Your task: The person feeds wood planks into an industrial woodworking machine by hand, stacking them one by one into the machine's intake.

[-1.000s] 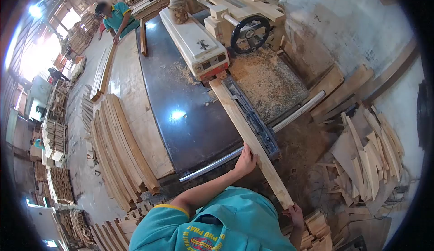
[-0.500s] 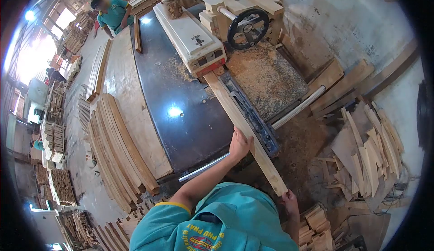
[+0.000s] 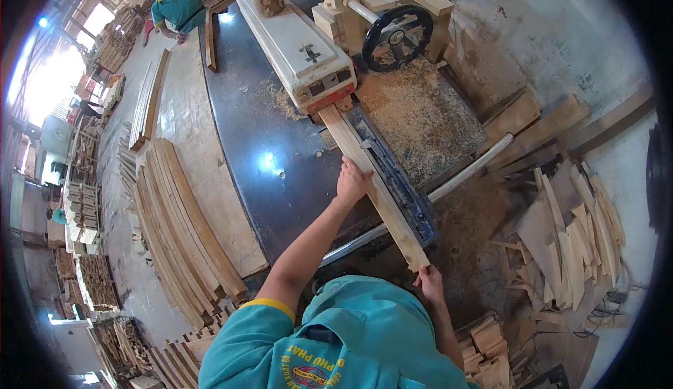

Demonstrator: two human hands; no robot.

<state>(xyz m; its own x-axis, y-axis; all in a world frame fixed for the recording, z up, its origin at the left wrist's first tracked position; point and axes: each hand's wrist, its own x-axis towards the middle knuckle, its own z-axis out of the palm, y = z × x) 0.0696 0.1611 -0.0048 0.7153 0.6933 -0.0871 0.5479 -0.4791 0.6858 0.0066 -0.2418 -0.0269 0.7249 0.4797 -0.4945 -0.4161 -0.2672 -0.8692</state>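
A long wooden board [image 3: 382,196] lies along the black fence [image 3: 392,172] on the dark machine table [image 3: 259,200]. Its far end goes under the white saw housing [image 3: 301,52], where it is hidden. My left hand [image 3: 352,181] grips the board's left edge about midway, fingers curled over it. At the near end, my right hand [image 3: 429,281] is closed on the board's tip, which sticks out past the table edge.
Sawdust [image 3: 410,119] covers the right side of the machine, below a black handwheel [image 3: 397,38]. Curved planks [image 3: 186,221] lie stacked at left, wood offcuts [image 3: 578,235] at right. A co-worker [image 3: 177,7] stands at the table's far end.
The board has slid forward, farther under the housing. Both my hands have moved forward with it. At the far end, the co-worker has shifted slightly.
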